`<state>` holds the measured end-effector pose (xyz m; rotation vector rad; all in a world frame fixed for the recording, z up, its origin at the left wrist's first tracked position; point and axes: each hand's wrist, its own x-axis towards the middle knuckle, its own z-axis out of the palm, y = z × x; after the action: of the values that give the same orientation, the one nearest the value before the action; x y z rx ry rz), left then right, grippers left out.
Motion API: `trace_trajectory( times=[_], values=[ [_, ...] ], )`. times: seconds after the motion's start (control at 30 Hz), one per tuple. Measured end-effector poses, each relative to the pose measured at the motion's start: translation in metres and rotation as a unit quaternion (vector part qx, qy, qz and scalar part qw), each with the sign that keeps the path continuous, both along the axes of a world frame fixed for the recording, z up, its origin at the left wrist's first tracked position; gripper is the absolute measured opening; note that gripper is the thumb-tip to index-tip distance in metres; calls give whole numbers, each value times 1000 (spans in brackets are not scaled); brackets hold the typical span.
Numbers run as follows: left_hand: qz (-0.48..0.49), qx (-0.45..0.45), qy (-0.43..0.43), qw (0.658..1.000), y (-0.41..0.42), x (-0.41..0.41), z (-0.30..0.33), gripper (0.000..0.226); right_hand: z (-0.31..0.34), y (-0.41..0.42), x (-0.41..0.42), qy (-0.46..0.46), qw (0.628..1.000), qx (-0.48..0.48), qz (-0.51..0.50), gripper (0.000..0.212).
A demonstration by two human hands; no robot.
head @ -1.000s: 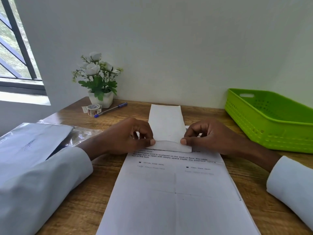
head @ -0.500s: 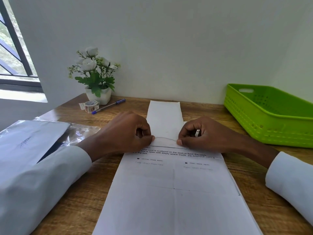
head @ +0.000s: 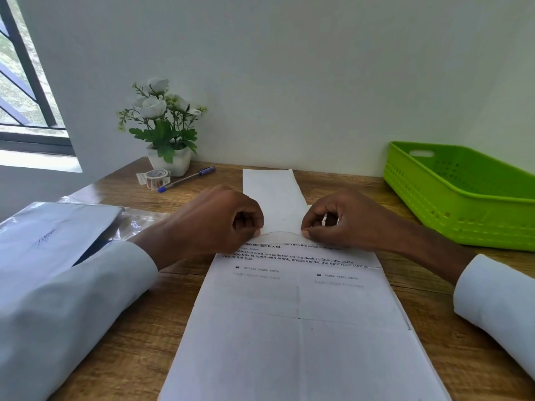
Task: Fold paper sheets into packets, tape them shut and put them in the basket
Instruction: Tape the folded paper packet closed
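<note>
Pinching the near edge of the folded strip (head: pixel 275 198) with left hand (head: pixel 220 221) and right hand (head: pixel 344 218), long axis running straight away; basket (head: pixel 463 204) lying far right, nearer right hand.

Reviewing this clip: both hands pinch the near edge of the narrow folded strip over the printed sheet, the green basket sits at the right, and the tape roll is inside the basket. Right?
Not quite. The head view shows the tape roll on the table at the far left, beside the flower pot and the pen, not in the green basket. The rest holds: left hand and right hand pinch the folded strip over the printed sheet.
</note>
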<state>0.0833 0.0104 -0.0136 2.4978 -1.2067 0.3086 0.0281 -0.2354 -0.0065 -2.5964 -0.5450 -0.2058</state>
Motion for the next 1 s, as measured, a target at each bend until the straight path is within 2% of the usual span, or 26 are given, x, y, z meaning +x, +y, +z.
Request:
trace_trajectory(
  times=[0.27,0.47,0.67,0.8,0.9,0.93,1.0],
  values=[
    [-19,14,23,999,0,-1,3,23,2,-1,2,37,999,25,-21,8],
    [-44,47,2,998,0,-1,5,30,-2,-1,2,40,998,36,-30,10],
    [-44,59,-11,997,2,3,2,34,-10,1,6,-58,994,-87,-9,9],
    [-46,60,0,997,4,5,1,33,-16,5,6,-101,987,-115,-57,12],
    [-56,54,9,997,5,6,-1,30,-22,13,5,-167,955,-212,-121,18],
    [-61,50,11,997,6,6,-1,28,-23,15,2,-194,944,-237,-122,18],
    [-66,49,17,996,6,5,0,26,-24,18,-4,-228,948,-214,-60,17]
  ],
)
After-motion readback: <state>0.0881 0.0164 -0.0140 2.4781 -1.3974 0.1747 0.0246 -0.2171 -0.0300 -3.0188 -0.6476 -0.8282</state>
